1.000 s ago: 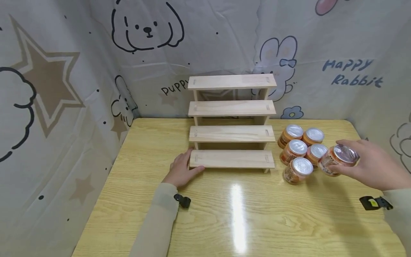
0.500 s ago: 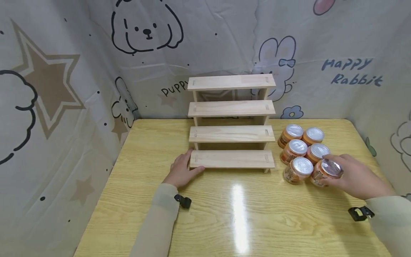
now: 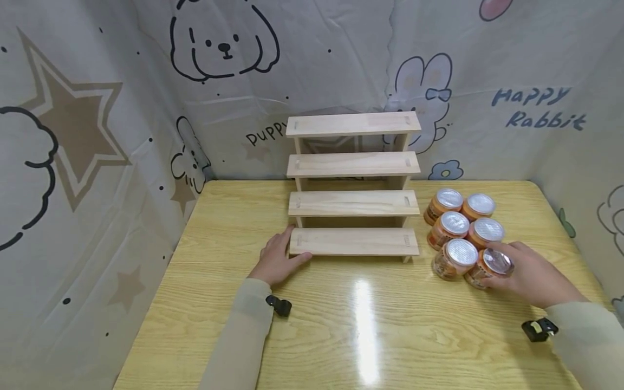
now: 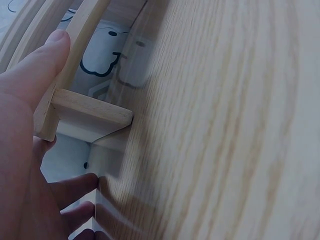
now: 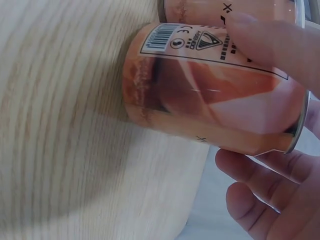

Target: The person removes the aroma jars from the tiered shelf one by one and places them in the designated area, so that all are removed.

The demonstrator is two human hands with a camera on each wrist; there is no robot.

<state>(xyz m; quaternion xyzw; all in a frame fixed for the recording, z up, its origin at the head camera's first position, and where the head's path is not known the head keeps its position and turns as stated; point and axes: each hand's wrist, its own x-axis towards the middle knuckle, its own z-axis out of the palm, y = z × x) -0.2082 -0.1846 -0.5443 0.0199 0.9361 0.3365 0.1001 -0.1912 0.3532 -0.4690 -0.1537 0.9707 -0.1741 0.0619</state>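
In the head view a wooden tiered shelf [image 3: 355, 203] with several steps stands at the table's back. My left hand [image 3: 278, 260] holds the left end of its lowest step; the left wrist view shows the thumb [image 4: 56, 45] along the board, with other fingertips low near the tabletop. At the right, my right hand [image 3: 533, 273] grips an orange can [image 3: 480, 269] with a shiny lid, thumb on one side and fingers on the other. In the right wrist view the can [image 5: 210, 95] appears to stand on the table, close against a neighbouring can [image 5: 195, 11].
Several similar cans [image 3: 448, 230] stand grouped right of the shelf, the nearest one [image 3: 455, 260] just left of the held can. Printed cloth [image 3: 336, 65] hangs behind and beside the wood-grain table [image 3: 317, 336]. A light reflection crosses the table's front.
My right hand has carried the can left and down into the front right spot of the group, moving only slightly in the last half second. The left hand stays on the shelf.
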